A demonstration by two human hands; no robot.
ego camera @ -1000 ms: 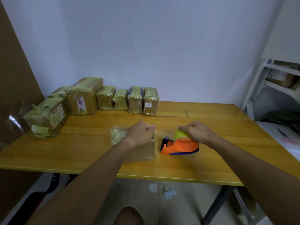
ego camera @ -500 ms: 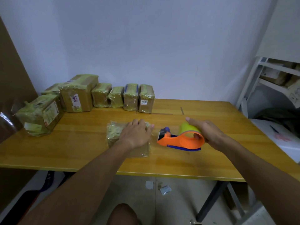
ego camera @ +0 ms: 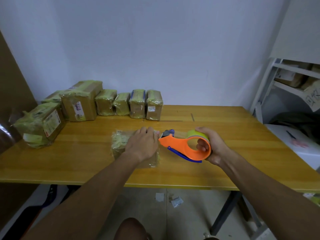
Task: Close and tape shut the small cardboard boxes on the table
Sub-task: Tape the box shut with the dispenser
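Note:
A small cardboard box point(ego camera: 119, 144), wrapped in clear tape, lies flat near the middle of the wooden table point(ego camera: 242, 153). My left hand point(ego camera: 142, 144) presses down on its top with straight fingers, covering the right half. My right hand point(ego camera: 210, 146) grips an orange tape dispenser point(ego camera: 181, 147) with a yellow-green roll; the fingers pass through its ring. The dispenser's blade end sits right beside the box's far right corner, close to my left fingertips. A strip of clear tape seems to run from the roll to the blade.
Several taped boxes point(ego camera: 136, 103) stand in a row along the wall at the back left, a bigger one point(ego camera: 81, 101) among them and another point(ego camera: 41, 124) at the left edge. A white shelf point(ego camera: 294, 84) with boxes stands at the right. Paper scraps point(ego camera: 175, 201) lie on the floor.
My left hand went from pinching the tape end above the box to pressing flat on it. My right hand lifted the dispenser and tilted it, blade toward the box.

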